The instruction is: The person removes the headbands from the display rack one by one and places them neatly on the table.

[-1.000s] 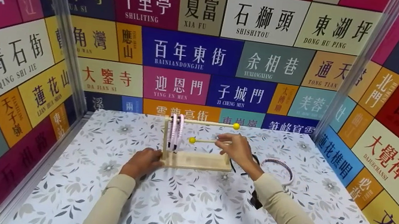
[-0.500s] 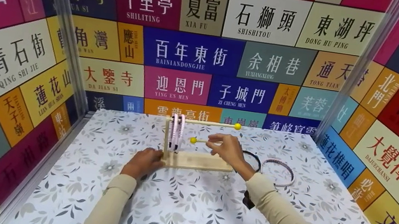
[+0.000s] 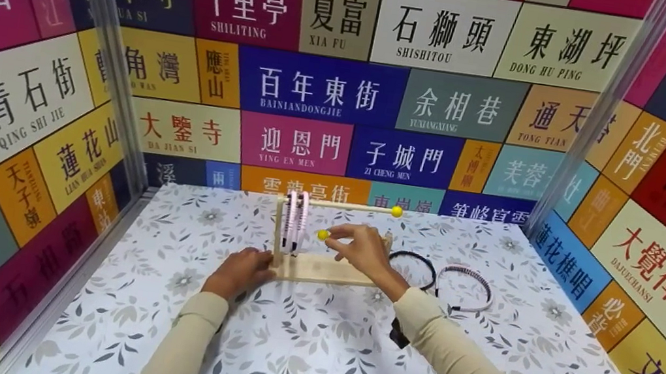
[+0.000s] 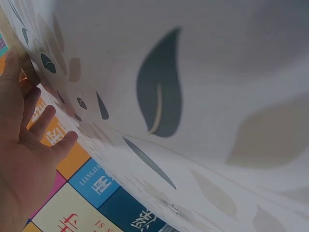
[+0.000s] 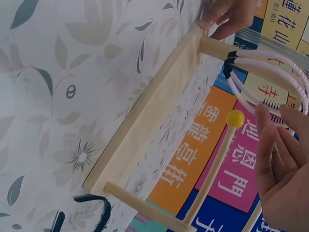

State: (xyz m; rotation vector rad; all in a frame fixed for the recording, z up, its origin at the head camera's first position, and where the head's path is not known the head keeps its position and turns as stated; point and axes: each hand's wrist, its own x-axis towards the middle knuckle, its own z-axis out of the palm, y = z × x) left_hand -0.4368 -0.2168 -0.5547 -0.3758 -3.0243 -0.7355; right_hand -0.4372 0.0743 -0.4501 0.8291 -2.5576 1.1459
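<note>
A pale wooden two-rod stand [image 3: 327, 270] has yellow balls on its rod ends. My left hand [image 3: 239, 273] grips the left end of its base at the foot of the tall post; in the left wrist view several fingers of the left hand [image 4: 24, 135] stick out past the wood. Two pinkish-white headbands [image 3: 294, 224] with black tips hang from the upper rod, near the post. My right hand [image 3: 358, 247] is beside the lower rod, fingertips close to its yellow ball [image 3: 323, 235]. In the right wrist view, the right hand [image 5: 285, 169] has bent fingers with nothing between them, near the hanging headbands [image 5: 270, 58].
A black headband [image 3: 415, 255] and a pinkish-white headband [image 3: 464, 288] lie on the table right of the stand. Floral cloth covers the table [image 3: 295, 353]. Sign-patterned walls [image 3: 318, 86] enclose the back and sides.
My right hand has moved left along the lower rod toward its yellow ball, bringing the black headband on the table into fuller view. The left hand keeps its place on the base.
</note>
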